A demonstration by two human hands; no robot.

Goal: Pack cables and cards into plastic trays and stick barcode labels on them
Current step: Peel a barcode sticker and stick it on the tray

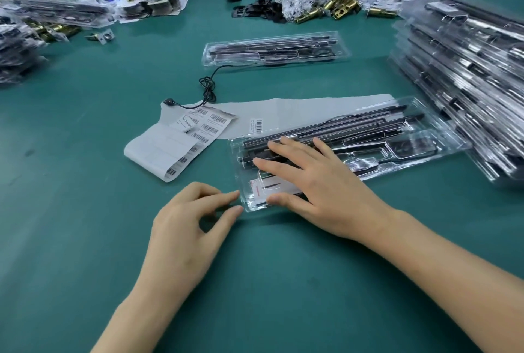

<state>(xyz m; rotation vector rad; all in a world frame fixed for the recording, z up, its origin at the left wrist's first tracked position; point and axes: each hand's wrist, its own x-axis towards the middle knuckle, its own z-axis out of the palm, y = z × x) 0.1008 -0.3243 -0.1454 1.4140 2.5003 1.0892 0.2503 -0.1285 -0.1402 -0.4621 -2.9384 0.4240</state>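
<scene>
Tray: clear moulded plastic blister tray (397,148), long and shallow, flat on the green table mat (85,211), slanting away from the right palm.
Right hand (320,182): spread flat on the tray's near end, fingers straight, pressing down, curled round nothing.
Left hand (187,228): fingers loosely bent, index and thumb tips at the tray's near corner, just beside the right thumb; touching or pinching the rim, impossible to tell which.
Contents: long black rods (354,123) seated in channels under and beyond the right fingertips; white card with red print (263,188) in the pocket by the right thumb.
Labels: curled white backing strip of barcode stickers (198,131) just beyond the left fingertips, apart from the tray.
Handling: probably light, thin-walled and springy; likely to flex or twist if lifted by one end; glossy, so apt to slide on the mat under a sideways push; rims liable to crease.
Hold: best by the rim on both long sides near the middle, or pinned flat under a palm with a corner pinch.
Elsewhere: loose black cable (208,89) beyond the labels; second clear tray (275,49) well beyond the right fingertips; tall stack of packed trays (467,69) on the little-finger side of the right hand.
</scene>
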